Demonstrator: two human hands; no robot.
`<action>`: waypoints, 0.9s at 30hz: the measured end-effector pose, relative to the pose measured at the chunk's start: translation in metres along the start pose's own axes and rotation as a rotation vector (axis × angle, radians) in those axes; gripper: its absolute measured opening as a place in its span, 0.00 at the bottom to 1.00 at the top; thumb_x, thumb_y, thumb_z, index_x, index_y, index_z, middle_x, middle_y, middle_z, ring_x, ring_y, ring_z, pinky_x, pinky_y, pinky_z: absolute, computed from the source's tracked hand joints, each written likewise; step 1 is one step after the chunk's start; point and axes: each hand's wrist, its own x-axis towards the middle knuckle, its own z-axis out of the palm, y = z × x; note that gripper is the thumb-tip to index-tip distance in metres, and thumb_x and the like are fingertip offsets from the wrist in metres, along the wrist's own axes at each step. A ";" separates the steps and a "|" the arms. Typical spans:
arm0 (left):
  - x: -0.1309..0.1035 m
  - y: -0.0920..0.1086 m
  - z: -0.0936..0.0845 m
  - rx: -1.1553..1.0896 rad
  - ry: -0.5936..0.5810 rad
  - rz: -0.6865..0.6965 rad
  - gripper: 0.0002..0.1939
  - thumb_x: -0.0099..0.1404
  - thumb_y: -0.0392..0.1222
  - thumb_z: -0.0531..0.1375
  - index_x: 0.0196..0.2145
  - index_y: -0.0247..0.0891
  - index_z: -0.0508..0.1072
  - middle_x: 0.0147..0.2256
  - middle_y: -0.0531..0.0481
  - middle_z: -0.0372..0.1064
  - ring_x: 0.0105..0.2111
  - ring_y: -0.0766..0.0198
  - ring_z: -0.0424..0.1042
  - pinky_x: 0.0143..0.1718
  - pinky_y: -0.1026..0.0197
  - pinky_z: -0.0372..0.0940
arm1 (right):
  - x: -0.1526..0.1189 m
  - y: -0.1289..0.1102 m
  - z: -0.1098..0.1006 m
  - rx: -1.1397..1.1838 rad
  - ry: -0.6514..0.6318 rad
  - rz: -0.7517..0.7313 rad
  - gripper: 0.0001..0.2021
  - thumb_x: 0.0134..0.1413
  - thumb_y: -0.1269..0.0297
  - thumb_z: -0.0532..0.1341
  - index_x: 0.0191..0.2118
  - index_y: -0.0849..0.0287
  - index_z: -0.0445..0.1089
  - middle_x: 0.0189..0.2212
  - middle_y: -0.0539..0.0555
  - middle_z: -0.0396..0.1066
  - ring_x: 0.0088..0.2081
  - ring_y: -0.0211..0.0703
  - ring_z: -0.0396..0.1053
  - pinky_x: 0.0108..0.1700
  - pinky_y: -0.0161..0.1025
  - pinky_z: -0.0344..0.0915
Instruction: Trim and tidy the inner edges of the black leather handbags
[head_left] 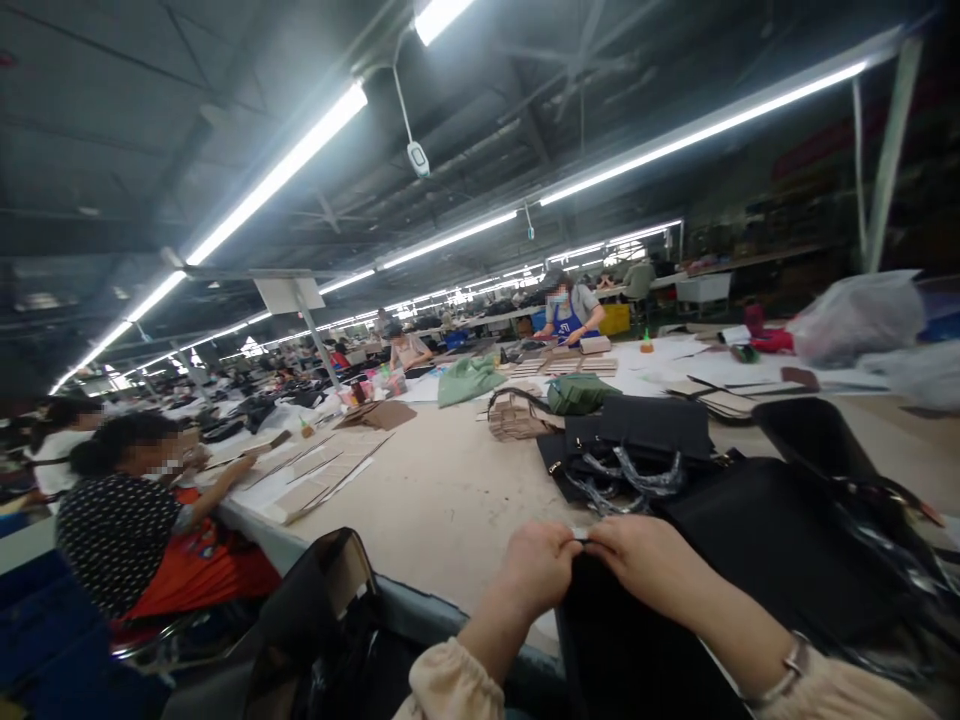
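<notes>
Both my hands are closed in a pinch, side by side, just over the near edge of the table. My left hand [534, 568] and my right hand [643, 555] grip the top edge of a black bag [626, 650], which hangs down between my forearms. A small whitish bit shows between the fingertips; I cannot make out what it is. The lower part of the bag runs out of the picture. Just beyond my right hand lie stacked black handbags [637, 430], their handles wrapped in clear plastic. To the right is a large flat black bag [757, 540].
At the lower left, another black bag [337, 575] stands open against the table edge. Brown panels [322, 475] lie farther left on the table [442, 480], near a seated co-worker [124, 520]. A green bundle [471, 378] and clear plastic bags [859, 315] lie farther back.
</notes>
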 end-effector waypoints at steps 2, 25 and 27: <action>-0.001 0.000 0.000 0.005 -0.003 -0.001 0.13 0.62 0.43 0.54 0.24 0.39 0.73 0.25 0.52 0.71 0.26 0.66 0.65 0.27 0.65 0.51 | 0.003 -0.002 0.001 -0.054 -0.018 -0.002 0.13 0.59 0.67 0.52 0.27 0.57 0.70 0.26 0.52 0.72 0.31 0.44 0.70 0.32 0.37 0.58; 0.009 -0.006 -0.003 -0.159 -0.047 0.040 0.09 0.59 0.40 0.56 0.30 0.40 0.77 0.28 0.54 0.74 0.29 0.66 0.69 0.31 0.67 0.59 | 0.007 -0.005 -0.003 0.079 -0.121 0.120 0.15 0.60 0.61 0.50 0.35 0.57 0.74 0.34 0.56 0.74 0.39 0.48 0.71 0.41 0.40 0.62; 0.009 -0.006 -0.003 -0.141 -0.051 0.043 0.08 0.59 0.40 0.56 0.30 0.41 0.76 0.27 0.54 0.73 0.29 0.66 0.68 0.31 0.67 0.58 | 0.004 0.002 -0.005 0.157 -0.164 0.122 0.16 0.60 0.57 0.50 0.43 0.54 0.73 0.40 0.55 0.74 0.43 0.47 0.70 0.44 0.40 0.63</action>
